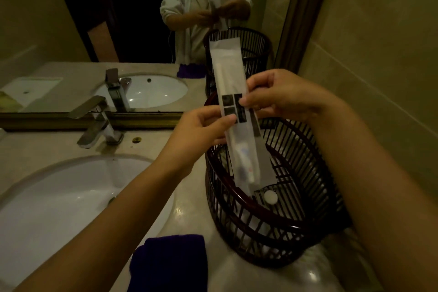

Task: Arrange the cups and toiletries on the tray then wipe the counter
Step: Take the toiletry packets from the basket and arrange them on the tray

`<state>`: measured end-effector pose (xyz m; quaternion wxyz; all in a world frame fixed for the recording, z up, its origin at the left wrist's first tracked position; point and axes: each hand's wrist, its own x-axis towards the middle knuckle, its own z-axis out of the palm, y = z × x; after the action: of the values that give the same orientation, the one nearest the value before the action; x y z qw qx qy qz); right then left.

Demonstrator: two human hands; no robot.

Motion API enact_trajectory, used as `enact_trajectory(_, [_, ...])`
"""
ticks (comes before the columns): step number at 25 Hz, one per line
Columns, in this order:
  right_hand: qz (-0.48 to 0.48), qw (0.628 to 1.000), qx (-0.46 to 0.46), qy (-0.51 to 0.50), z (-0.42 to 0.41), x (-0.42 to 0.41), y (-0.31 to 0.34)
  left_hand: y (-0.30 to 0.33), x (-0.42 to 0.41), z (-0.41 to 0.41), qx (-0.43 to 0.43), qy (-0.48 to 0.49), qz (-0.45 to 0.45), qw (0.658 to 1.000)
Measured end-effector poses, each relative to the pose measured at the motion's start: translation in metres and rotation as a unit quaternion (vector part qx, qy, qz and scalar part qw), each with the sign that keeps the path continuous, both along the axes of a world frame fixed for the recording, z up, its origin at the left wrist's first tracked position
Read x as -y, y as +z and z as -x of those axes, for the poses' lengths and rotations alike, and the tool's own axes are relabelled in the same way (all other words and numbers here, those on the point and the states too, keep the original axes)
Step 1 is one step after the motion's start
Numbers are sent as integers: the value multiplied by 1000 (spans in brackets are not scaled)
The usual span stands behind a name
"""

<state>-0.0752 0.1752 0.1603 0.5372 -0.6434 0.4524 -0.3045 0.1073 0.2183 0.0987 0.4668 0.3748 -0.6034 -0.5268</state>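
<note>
Both the left hand (201,125) and right hand (279,95) pinch the toothbrush packet (233,92) mid-length, upright above the slatted basket (272,227), the right hand nearer the basket

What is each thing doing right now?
Toothbrush packet: sealed, upright, held over the basket.
Left hand: pinching the packet.
Right hand: pinching the packet.
Basket: standing on the counter, packets inside.
Purple cloth: lying folded by the sink.
Faucet: off.
</note>
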Motion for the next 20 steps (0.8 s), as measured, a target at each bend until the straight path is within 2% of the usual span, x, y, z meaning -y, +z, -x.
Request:
enact_trajectory(4, [14, 1000, -1, 0, -11, -5, -5, -3, 0, -9, -26, 29, -47, 998])
enact_trajectory(9, [16, 999, 27, 0, -15, -2, -8, -7, 4, -20, -78, -12, -98, 992])
enact_trajectory(15, [22, 997, 65, 20, -22, 12, -7, -5, 16, -41, -79, 57, -75, 992])
enact_trajectory(17, [12, 1000, -7, -12, -10, 25, -13, -7, 22, -63, -95, 97, -92, 986])
enact_trajectory(20, [2, 976, -217, -8, 12, 45, -52, -19, 29, -106, -78, 173, -131, 973])
